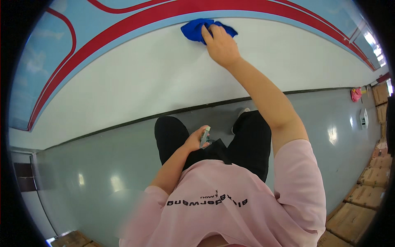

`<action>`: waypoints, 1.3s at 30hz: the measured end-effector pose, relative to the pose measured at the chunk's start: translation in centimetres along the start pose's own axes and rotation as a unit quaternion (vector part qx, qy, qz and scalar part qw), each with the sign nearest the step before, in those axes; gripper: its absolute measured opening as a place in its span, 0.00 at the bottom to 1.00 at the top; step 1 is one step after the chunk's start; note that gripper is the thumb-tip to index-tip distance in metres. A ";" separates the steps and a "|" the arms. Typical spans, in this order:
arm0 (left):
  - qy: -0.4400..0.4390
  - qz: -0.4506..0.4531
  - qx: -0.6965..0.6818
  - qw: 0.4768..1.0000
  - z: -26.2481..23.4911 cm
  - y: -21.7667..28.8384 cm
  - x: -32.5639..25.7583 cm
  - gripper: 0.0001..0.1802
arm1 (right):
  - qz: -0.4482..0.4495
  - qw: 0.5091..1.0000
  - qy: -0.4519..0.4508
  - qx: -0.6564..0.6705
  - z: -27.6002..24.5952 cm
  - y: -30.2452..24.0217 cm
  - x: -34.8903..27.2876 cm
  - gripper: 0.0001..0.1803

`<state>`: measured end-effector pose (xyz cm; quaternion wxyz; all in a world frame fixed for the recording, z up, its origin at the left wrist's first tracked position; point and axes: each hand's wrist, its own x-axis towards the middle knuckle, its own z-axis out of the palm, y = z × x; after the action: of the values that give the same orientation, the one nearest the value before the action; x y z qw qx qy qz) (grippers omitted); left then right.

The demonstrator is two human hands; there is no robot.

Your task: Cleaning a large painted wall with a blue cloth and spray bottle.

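Note:
My right arm stretches up and forward, and my right hand [222, 46] presses a bunched blue cloth [192, 31] on the white lower wall. The cloth lies just under the red and light blue printed band, with my fingers bent into it. Down by my lap, my left hand [192, 142] is closed round a small grey object with a pale end [204, 137]. Its exact kind is not clear, since my fingers and black trousers hide part of it.
The white wall [135, 78] meets the grey floor [103, 160] along a dark strip. Stacked cardboard boxes [352, 220] line the right side. A pink bag [356, 94] and a white object [363, 118] are on the floor at far right.

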<state>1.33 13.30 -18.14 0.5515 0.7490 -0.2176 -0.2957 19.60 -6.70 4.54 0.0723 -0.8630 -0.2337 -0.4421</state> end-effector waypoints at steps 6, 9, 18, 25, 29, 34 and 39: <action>0.001 -0.011 0.037 0.999 0.1 -0.9 0.1 0.36 | -0.053 0.993 -0.030 -0.103 2.4 1.3 0.0 0.23; -0.004 -0.018 0.041 0.999 -0.1 0.2 -0.2 0.36 | -0.029 0.996 0.006 -0.088 4.0 0.8 -2.3 0.21; 0.015 0.005 0.054 0.998 0.1 -0.2 -0.2 0.36 | 0.015 0.962 -0.237 -0.136 6.3 0.7 -12.6 0.22; 0.004 -0.002 0.066 0.998 -0.2 -0.6 -0.3 0.36 | -0.012 0.981 -0.156 -0.117 3.1 -1.4 -6.9 0.24; -0.008 -0.016 0.030 0.999 -0.1 -1.0 0.3 0.36 | 0.002 0.969 -0.163 -0.185 5.1 -1.6 -5.6 0.20; -0.012 -0.029 0.045 0.998 -0.2 -0.5 0.3 0.37 | 0.021 0.965 -0.162 -0.205 6.3 -2.2 -5.6 0.11; -0.004 -0.026 0.062 0.998 -0.2 -0.9 0.0 0.41 | 0.030 0.960 -0.203 -0.192 6.4 -1.9 -6.1 0.13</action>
<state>1.47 13.65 -18.94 0.4956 0.7858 -0.2181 -0.2990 20.36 -4.98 -4.28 -0.1300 -0.9388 -0.1284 -0.2919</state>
